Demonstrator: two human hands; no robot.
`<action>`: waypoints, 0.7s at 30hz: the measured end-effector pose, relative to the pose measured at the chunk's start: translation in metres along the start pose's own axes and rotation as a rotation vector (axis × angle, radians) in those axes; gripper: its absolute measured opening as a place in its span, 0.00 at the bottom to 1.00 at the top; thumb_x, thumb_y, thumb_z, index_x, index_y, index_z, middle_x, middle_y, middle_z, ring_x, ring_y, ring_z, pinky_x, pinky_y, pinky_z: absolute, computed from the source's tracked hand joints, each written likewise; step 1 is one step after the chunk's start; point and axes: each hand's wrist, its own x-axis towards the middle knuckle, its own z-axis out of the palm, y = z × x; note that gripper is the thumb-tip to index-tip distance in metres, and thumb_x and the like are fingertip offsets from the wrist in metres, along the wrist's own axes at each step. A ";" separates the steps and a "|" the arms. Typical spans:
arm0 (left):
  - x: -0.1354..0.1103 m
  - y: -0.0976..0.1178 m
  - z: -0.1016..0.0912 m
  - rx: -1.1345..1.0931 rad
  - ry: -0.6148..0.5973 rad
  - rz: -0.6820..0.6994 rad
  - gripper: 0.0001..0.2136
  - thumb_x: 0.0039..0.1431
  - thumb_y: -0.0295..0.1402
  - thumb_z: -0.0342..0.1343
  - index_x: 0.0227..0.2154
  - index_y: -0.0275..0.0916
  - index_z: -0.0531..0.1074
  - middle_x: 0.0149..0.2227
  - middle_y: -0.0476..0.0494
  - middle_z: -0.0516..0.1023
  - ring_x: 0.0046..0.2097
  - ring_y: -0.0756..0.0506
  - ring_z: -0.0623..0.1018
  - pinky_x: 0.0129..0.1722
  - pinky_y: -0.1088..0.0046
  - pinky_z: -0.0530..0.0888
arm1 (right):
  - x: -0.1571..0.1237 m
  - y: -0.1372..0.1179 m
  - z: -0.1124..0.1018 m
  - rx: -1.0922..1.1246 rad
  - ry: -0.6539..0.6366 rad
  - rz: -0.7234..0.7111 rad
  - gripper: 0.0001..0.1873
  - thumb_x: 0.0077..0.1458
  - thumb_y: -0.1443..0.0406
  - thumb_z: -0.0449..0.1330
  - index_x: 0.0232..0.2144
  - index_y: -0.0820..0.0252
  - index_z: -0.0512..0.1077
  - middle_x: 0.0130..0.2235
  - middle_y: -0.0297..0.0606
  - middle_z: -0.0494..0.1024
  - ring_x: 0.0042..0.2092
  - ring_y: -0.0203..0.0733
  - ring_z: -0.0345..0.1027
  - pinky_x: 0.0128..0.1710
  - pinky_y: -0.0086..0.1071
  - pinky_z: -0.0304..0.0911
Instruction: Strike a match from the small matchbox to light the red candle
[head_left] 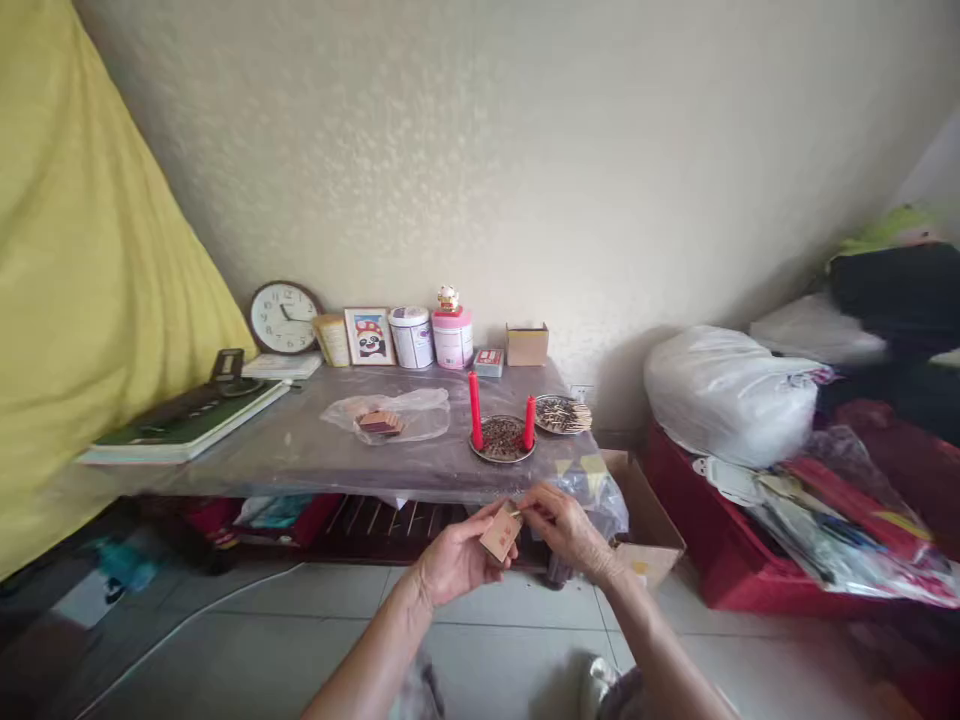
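In front of the table's edge, my left hand is closed around a small brown matchbox with red print on its face. The fingers of my right hand are pinched at the box's upper right edge on a match, a thin pale stick mostly covered by the fingertips. Beyond my hands, two red candles stand on a dark patterned plate: a tall candle at left and a shorter candle at right. No flame shows on either. A second plate behind holds several matchsticks.
A clear plastic bag with brown matchboxes lies on the plastic-covered table. A clock, framed panda picture, tins and a small carton line the wall. An open cardboard box stands at right, beside red bins.
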 end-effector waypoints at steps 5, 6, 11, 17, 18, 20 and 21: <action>-0.003 -0.001 0.003 0.000 0.001 -0.003 0.24 0.60 0.35 0.50 0.59 0.43 0.59 0.33 0.42 0.80 0.32 0.47 0.78 0.30 0.73 0.69 | -0.001 0.000 0.001 0.005 0.000 -0.017 0.08 0.63 0.68 0.52 0.33 0.59 0.71 0.36 0.40 0.73 0.38 0.43 0.71 0.39 0.35 0.67; -0.003 -0.001 0.004 -0.002 0.001 -0.001 0.24 0.60 0.35 0.50 0.59 0.42 0.59 0.33 0.42 0.80 0.32 0.47 0.78 0.30 0.73 0.69 | -0.001 -0.001 0.001 0.008 0.002 -0.018 0.09 0.63 0.67 0.51 0.34 0.59 0.71 0.36 0.41 0.73 0.38 0.43 0.71 0.39 0.35 0.67; -0.005 0.001 0.008 -0.001 -0.002 0.012 0.23 0.60 0.35 0.49 0.59 0.41 0.59 0.32 0.42 0.79 0.31 0.48 0.78 0.29 0.73 0.68 | -0.001 -0.001 0.002 0.033 0.015 -0.008 0.09 0.63 0.67 0.51 0.34 0.58 0.70 0.37 0.40 0.74 0.38 0.42 0.71 0.39 0.34 0.66; -0.005 0.002 0.008 0.009 -0.016 0.014 0.23 0.60 0.35 0.49 0.59 0.41 0.60 0.31 0.40 0.80 0.30 0.48 0.78 0.30 0.73 0.67 | 0.000 -0.001 -0.002 0.096 0.037 0.048 0.07 0.62 0.66 0.53 0.34 0.58 0.70 0.33 0.37 0.74 0.34 0.40 0.70 0.36 0.33 0.65; -0.005 0.002 0.007 0.010 -0.017 0.016 0.23 0.60 0.35 0.49 0.59 0.41 0.60 0.31 0.40 0.80 0.30 0.48 0.78 0.30 0.73 0.67 | 0.000 -0.002 -0.002 0.110 0.041 0.062 0.07 0.61 0.66 0.53 0.34 0.58 0.70 0.33 0.37 0.74 0.34 0.40 0.70 0.36 0.33 0.65; -0.005 0.002 0.007 0.012 -0.019 0.021 0.23 0.60 0.35 0.49 0.59 0.41 0.60 0.31 0.40 0.80 0.30 0.48 0.78 0.29 0.73 0.67 | 0.000 -0.002 -0.004 0.140 0.050 0.088 0.06 0.61 0.66 0.53 0.33 0.58 0.70 0.33 0.36 0.74 0.33 0.40 0.70 0.36 0.33 0.65; -0.005 0.002 0.007 0.012 -0.020 0.024 0.23 0.60 0.35 0.49 0.59 0.42 0.60 0.32 0.40 0.80 0.30 0.48 0.78 0.29 0.73 0.67 | 0.001 -0.002 -0.005 0.156 0.055 0.102 0.07 0.60 0.65 0.54 0.33 0.57 0.70 0.32 0.36 0.74 0.33 0.40 0.69 0.35 0.33 0.65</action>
